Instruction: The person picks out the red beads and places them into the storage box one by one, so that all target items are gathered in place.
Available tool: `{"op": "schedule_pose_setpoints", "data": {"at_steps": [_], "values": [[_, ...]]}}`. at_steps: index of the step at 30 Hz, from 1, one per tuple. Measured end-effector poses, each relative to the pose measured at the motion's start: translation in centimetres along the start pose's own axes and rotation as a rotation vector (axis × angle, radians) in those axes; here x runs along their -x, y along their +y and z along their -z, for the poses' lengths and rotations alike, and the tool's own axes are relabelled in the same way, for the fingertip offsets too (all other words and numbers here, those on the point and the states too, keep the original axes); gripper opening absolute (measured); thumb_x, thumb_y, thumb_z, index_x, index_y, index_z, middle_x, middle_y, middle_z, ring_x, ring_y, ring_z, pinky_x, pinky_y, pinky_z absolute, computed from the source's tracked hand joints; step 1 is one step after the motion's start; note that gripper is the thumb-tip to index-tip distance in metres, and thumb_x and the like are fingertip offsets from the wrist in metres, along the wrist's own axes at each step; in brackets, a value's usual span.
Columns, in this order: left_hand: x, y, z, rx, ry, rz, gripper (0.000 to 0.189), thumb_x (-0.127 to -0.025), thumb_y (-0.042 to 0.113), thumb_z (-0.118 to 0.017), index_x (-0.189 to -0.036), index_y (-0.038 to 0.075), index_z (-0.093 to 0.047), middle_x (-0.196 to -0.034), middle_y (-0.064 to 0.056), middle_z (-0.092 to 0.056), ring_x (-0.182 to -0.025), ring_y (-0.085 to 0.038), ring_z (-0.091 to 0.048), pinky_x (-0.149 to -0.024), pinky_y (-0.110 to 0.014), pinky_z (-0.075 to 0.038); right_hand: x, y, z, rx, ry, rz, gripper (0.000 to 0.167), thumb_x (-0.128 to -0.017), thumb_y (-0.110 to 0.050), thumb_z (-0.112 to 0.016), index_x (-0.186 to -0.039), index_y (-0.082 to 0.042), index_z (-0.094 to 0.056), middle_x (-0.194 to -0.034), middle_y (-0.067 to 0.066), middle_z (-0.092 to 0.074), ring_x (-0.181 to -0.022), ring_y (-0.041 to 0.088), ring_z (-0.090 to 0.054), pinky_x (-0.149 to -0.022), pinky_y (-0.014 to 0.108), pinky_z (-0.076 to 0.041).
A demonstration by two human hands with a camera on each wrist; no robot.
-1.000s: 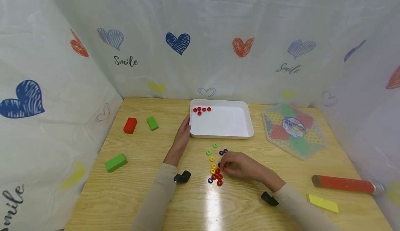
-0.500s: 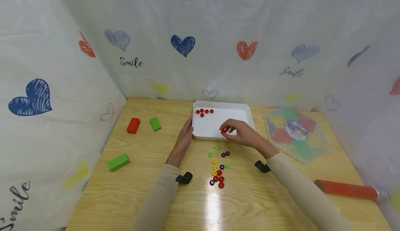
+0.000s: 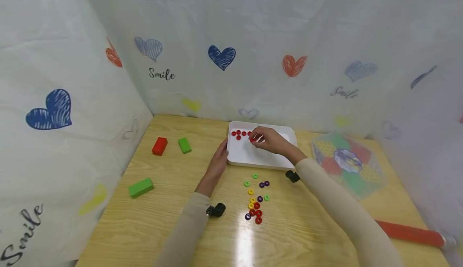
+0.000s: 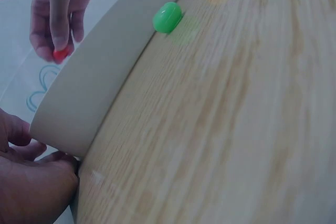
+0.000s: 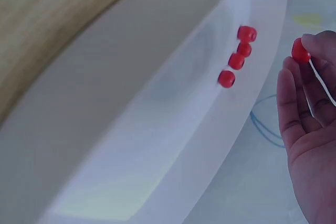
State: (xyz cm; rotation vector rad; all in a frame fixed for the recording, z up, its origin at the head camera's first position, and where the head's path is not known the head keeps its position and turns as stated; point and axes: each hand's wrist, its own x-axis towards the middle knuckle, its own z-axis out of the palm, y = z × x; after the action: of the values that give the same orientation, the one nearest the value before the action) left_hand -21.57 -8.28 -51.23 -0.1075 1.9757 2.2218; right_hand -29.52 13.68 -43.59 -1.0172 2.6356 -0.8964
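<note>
A shallow white tray (image 3: 260, 163) stands at the back of the wooden table, with several red beads (image 3: 238, 137) in its far left part. My left hand (image 3: 218, 162) grips the tray's left side near the front corner; in the left wrist view its fingers bend about that corner. Over the tray, my right hand (image 3: 269, 139) pinches one red bead (image 5: 300, 51) between thumb and fingertip. In front of the tray lie loose ring-shaped beads: green (image 3: 247, 184), purple (image 3: 260, 199), yellow (image 3: 251, 192) and red (image 3: 258, 220).
To the left lie a red block (image 3: 160, 146), a small green block (image 3: 185, 145) and a longer green block (image 3: 141, 188). A clear hexagonal case (image 3: 347, 162) with coloured compartments sits right of the tray. A red tube (image 3: 412, 233) lies at the right, partly behind the right sleeve.
My right hand has picked the red bead from the loose pile and carried it up over the tray, then leftward toward the other red beads. My left hand stays at the tray.
</note>
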Motion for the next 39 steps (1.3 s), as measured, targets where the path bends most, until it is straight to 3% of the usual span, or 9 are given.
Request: {"op": "schedule_pose_setpoints", "data": {"at_steps": [13, 17, 26, 34, 39], "values": [[0.5, -0.1, -0.8, -0.019, -0.041, 0.005, 0.051, -0.105, 0.016, -0.03, -0.155, 0.02, -0.023, -0.16, 0.001, -0.021, -0.147, -0.016, -0.013, -0.12, -0.036, -0.015, -2.6, 2.0, 0.1, 0.032, -0.063, -0.065, 0.019, -0.087, -0.006, -0.069, -0.106, -0.008, -0.068, -0.102, 0.002, -0.067, -0.094, 0.017, -0.061, -0.084, 0.035, -0.056], [0.2, -0.9, -0.9, -0.026, -0.035, -0.002, 0.05, -0.105, 0.016, -0.03, -0.154, 0.022, -0.025, -0.159, 0.002, -0.023, -0.147, -0.016, -0.015, -0.12, -0.037, -0.015, -2.8, 2.8, -0.2, 0.055, -0.079, -0.057, 0.018, -0.087, -0.007, -0.071, -0.105, -0.01, -0.07, -0.102, 0.001, -0.069, -0.092, 0.017, -0.061, -0.081, 0.033, -0.056], [0.5, -0.8, -0.7, -0.014, -0.048, -0.027, 0.051, -0.105, 0.013, -0.029, -0.155, 0.018, -0.023, -0.16, -0.002, -0.021, -0.147, -0.019, -0.013, -0.12, -0.038, -0.014, -3.6, 3.6, -1.2, 0.086, -0.11, -0.033, 0.017, -0.085, -0.006, -0.072, -0.102, -0.009, -0.072, -0.099, 0.001, -0.069, -0.089, 0.016, -0.06, -0.083, 0.034, -0.054], [0.3, -0.4, -0.1, -0.027, -0.019, -0.027, 0.051, -0.105, 0.015, -0.03, -0.154, 0.021, -0.023, -0.159, 0.002, -0.022, -0.147, -0.016, -0.015, -0.12, -0.037, -0.015, -5.0, 2.9, -1.4, 0.109, -0.153, -0.04, 0.014, -0.086, -0.008, -0.072, -0.1, -0.01, -0.071, -0.097, 0.0, -0.068, -0.088, 0.014, -0.059, -0.083, 0.031, -0.054], [-0.1, -0.2, 0.1, -0.031, -0.012, -0.029, 0.05, -0.105, 0.016, -0.029, -0.155, 0.022, -0.022, -0.16, 0.003, -0.021, -0.147, -0.014, -0.014, -0.12, -0.037, -0.016, -5.5, 2.1, -0.9, 0.147, -0.169, -0.037, 0.021, -0.087, -0.007, -0.071, -0.107, -0.008, -0.07, -0.101, 0.002, -0.067, -0.091, 0.017, -0.059, -0.086, 0.033, -0.053]]}}
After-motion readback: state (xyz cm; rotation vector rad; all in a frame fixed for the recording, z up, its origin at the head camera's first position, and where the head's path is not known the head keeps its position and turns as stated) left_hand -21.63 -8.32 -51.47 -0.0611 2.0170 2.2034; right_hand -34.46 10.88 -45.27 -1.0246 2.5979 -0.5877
